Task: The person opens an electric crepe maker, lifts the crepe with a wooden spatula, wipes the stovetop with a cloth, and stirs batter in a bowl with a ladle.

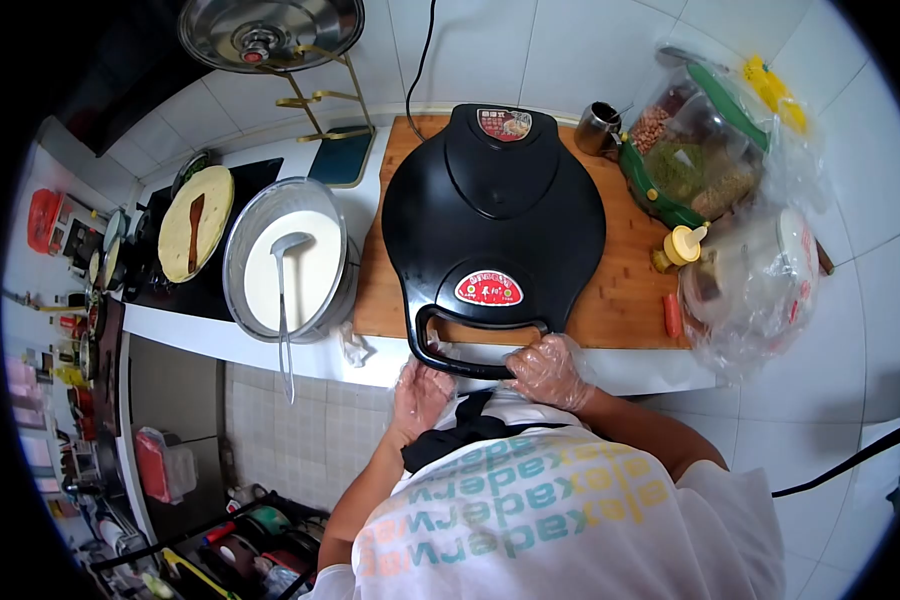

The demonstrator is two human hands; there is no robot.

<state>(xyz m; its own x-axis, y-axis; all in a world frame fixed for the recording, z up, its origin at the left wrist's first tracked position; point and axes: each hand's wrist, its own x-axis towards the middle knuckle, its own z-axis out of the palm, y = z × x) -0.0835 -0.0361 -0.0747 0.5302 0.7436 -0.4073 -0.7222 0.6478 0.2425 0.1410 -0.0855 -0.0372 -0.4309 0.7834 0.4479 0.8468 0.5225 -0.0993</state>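
A black electric griddle sits with its lid down, its looped handle facing me. My right hand, in a clear plastic glove, is closed around the right end of the handle. My left hand, also gloved, is at the handle's left end, with fingers curled under it and fingertips showing through the loop. To the left stands a clear tub of white batter with a ladle resting in it, its handle hanging over the rim.
The griddle rests on a wooden board. Left are a round flatbread with a wooden spatula on it and a gold stand. Right are a metal cup, a grain container, a yellow-capped bottle and a sausage.
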